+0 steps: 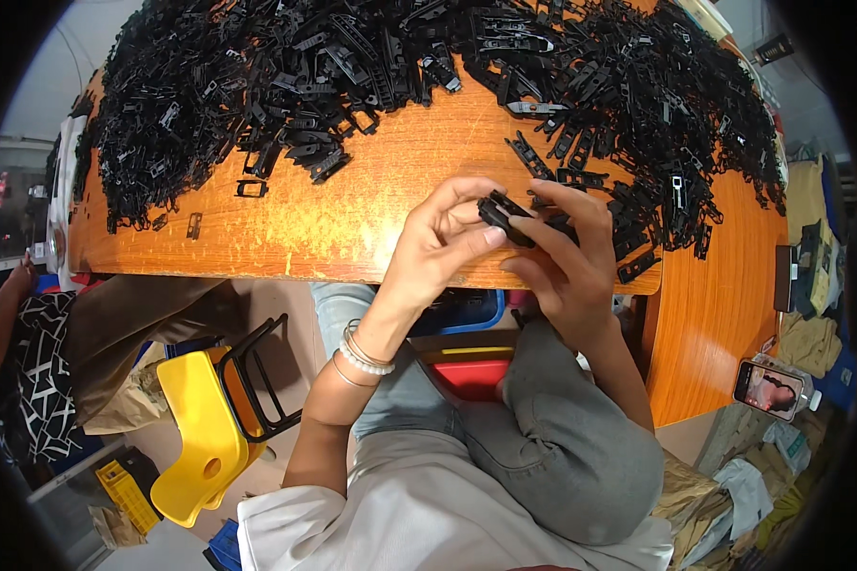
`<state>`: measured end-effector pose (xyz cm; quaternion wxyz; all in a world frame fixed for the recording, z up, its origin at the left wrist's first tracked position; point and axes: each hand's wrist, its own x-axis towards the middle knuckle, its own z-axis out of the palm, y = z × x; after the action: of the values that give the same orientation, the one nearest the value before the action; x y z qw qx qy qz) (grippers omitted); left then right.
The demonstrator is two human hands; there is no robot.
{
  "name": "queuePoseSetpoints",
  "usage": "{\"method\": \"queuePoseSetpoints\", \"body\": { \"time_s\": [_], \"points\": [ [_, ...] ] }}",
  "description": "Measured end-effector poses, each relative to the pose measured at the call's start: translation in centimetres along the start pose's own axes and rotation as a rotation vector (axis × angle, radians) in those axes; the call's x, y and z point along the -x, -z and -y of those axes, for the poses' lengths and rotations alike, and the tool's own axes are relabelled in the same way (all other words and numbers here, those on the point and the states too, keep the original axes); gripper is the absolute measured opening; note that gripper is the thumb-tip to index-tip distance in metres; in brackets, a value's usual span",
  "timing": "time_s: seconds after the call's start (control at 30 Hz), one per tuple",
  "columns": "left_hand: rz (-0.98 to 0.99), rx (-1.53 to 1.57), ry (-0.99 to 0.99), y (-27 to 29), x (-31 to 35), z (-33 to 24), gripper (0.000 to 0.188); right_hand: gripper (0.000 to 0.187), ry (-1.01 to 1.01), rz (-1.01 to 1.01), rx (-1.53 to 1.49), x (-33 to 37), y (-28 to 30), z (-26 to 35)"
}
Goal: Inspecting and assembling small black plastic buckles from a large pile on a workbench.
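Observation:
Above the near edge of the wooden table [371,190], I hold a small black plastic part [501,211] between both hands. My left hand [438,238] pinches one end of it, thumb on the near side and fingers curled behind. From the other side my right hand [576,257] grips it with bent fingers. Some dark plastic also shows between the right fingers, but I cannot make out whether it belongs to the same part. Close beyond the right hand lie several loose black parts [581,178], slim and slotted.
Heaps of black plastic parts [286,67] spread along the far side of the table. Below the table edge are a blue bin [481,319] and a red bin [471,379]. A yellow chair [195,419] stands at left, near another person's arm [5,305]. A phone [769,390] leans at right.

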<state>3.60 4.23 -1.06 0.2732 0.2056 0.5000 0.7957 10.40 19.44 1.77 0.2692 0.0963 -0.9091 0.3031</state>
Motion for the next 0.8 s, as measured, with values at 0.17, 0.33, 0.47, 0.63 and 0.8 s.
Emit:
{"method": "queuePoseSetpoints", "body": {
  "time_s": [0.17, 0.33, 0.47, 0.63, 0.8],
  "points": [
    [0.012, -0.101, 0.067, -0.5, -4.1, -0.6, 0.018, 0.016, -0.179, -0.261, -0.271, 0.6, 0.5, -1.4],
    [-0.244, -0.898, -0.184, 1.4, -12.3, 2.2, 0.017, 0.012, -0.429, -0.418, -0.464, 0.4, 1.2, -2.1],
    [-0.193, -1.199, -0.238, 1.7, -13.6, 2.8, 0.015, 0.013, -0.480, -0.457, -0.536, 0.4, 0.8, -2.7],
    [-0.118, -1.262, -0.213, 2.4, -12.5, 2.9, 0.010, 0.016, -0.595, -0.457, -0.579, 0.7, 0.9, -3.6],
    [-0.121, -0.576, 0.059, 2.1, -9.0, 0.6, 0.014, 0.015, -0.702, -0.411, -0.715, 0.3, 0.5, -3.8]
  ]
}}
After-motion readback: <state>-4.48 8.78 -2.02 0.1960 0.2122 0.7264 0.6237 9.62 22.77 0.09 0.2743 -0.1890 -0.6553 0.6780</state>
